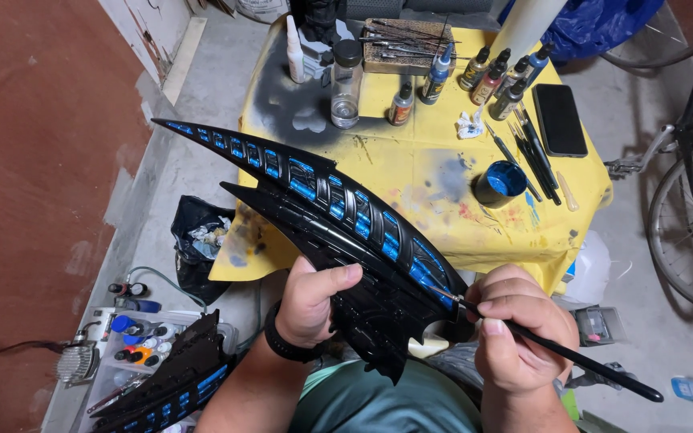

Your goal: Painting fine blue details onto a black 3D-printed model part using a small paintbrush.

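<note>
Paint could smear beyond the blue panels if the brush point(555, 350), pinched in the right hand point(519, 337), slips while the left hand point(312, 301) clasps the wing point(346, 232).

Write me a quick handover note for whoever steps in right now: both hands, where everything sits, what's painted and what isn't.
Left hand grips the black wing piece from below.
Right hand holds a thin brush, tip at the wing's near end.
Blue paint pot and paint bottles are on the yellow table.
Done: most slots along the upper edge show blue.
Left: the lower rib is all black.
A second wing lies lower left.
</note>
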